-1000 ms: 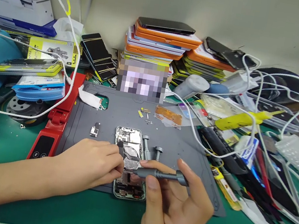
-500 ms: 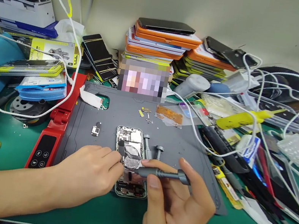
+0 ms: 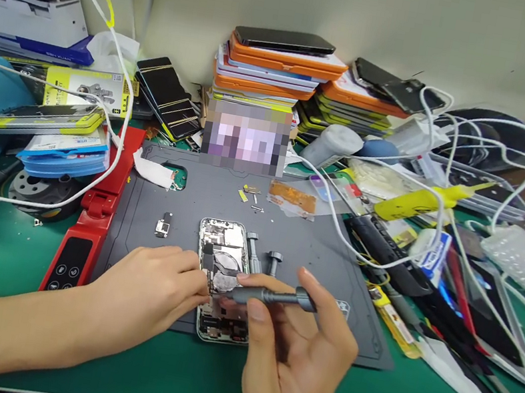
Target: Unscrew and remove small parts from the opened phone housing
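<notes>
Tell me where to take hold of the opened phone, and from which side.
I'd pinch the phone by the rim of its left long side, coming from the left. It lies flat with its insides bare, so the rim spares them; the right hand's screwdriver reaches over from the right.

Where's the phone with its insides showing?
In the head view, the opened phone lies just below centre, by the grey mat's near edge, between the left hand and right hand.
</notes>
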The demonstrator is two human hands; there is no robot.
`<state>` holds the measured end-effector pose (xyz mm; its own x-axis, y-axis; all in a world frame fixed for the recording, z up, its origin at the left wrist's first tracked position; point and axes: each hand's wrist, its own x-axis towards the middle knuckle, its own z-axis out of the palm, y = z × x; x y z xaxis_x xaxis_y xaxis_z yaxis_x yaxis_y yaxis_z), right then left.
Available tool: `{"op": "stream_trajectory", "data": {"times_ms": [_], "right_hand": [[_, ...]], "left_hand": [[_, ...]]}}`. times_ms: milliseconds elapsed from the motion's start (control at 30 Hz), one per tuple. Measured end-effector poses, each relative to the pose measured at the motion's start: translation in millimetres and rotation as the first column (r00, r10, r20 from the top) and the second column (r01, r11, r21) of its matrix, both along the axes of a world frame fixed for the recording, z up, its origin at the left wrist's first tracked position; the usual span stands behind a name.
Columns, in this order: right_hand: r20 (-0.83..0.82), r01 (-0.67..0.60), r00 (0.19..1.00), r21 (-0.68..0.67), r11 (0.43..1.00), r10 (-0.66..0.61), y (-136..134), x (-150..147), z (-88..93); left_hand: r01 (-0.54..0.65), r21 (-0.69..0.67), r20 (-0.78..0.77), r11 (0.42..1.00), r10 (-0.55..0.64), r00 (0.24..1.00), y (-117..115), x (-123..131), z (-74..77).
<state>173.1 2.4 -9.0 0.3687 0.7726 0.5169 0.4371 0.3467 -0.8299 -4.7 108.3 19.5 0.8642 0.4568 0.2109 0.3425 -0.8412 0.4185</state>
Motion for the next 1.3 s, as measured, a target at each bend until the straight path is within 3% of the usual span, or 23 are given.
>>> {"op": "stream_trajectory", "data": {"times_ms": [367,833,1033,1167,1300], "right_hand": [[0.013,0.008,1.000,-0.015,1.000,-0.008,-1.2,0.8,-0.8],[-0.043,-0.026,0.999,-0.012,1.000,0.025,-0.7,1.2,-0.8],[-0.084,0.017,0.996,0.034,0.999,-0.014,0.1,1.0,0.8],[-0.107,0.053,0.993,0.036,0.998,-0.049,0.1,1.5,2.0],[-0.121,0.023,0.992,0.033,0.999,-0.019,-0.8,2.6,0.8]], "left_hand": [[0.076,0.179,-0.037,0.981,-0.070,0.997,-5.1,-0.8,-0.1],[0.071,0.167,0.008,0.983,-0.073,0.997,-1.0,-0.5,2.2],[0.067,0.165,-0.003,0.984,-0.068,0.998,-2.7,1.1,3.6],[-0.024,0.171,0.035,0.985,0.019,0.999,7.9,-2.4,13.1],[-0.150,0.301,-0.014,0.942,0.162,0.987,32.7,-9.4,22.6]]}}
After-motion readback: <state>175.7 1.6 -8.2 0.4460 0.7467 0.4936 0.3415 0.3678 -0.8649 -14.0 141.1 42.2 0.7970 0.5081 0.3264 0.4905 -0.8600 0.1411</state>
